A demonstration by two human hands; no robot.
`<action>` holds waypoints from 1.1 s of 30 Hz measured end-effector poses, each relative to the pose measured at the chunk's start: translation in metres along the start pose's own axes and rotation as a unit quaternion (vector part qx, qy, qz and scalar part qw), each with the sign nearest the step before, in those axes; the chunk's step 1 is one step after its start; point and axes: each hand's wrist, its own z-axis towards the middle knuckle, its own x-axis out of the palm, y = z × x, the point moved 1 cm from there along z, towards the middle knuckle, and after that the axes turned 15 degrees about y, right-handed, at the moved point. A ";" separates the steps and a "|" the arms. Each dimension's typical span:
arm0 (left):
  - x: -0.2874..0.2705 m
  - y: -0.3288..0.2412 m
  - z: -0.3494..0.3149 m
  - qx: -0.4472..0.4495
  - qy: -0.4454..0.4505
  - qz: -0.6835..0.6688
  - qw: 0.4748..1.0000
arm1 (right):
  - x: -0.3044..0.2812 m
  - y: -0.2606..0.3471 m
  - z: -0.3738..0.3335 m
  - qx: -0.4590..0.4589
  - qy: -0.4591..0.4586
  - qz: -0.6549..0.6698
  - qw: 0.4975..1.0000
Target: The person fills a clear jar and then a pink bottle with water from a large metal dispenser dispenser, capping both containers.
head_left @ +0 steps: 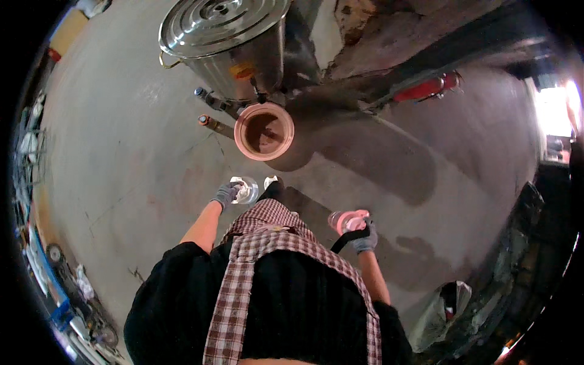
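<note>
My left hand (pixel 225 196), in a grey glove, has its fingers closed at a clear round container (pixel 248 191) with something white against it. My right hand (pixel 366 238), gloved too, grips a pink-and-clear container (pixel 350 221) off to the right, and a black strap-like piece (pixel 349 238) runs beside it. Ahead of both hands stands a pink round bucket (pixel 264 132), open at the top, with reddish-brown contents or a stained inside. Exactly what the two containers hold is too small to make out.
A big lidded steel pot (pixel 234 61) stands behind the bucket, with two short pipe-like pieces, one orange-tipped (pixel 207 120), beside it. At far right lies a red cylinder (pixel 426 88). A pale sack (pixel 439 316) rests lower right; a wheeled cart (pixel 67 298) and clutter line the left.
</note>
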 end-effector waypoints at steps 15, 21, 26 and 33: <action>0.064 0.108 -0.054 -0.032 -0.330 -0.125 0.935 | 0.017 0.038 0.269 -0.199 0.198 -0.034 0.959; 0.145 0.067 -0.034 0.049 -0.399 -0.400 0.824 | 0.006 0.111 0.323 -0.279 0.204 -0.408 0.845; 0.180 0.081 0.003 0.033 -0.355 -0.426 0.831 | 0.029 0.090 0.388 -0.239 0.278 -0.362 0.857; 0.195 0.104 0.117 0.017 -0.317 -0.413 0.854 | 0.083 0.110 0.424 -0.215 0.232 -0.379 0.870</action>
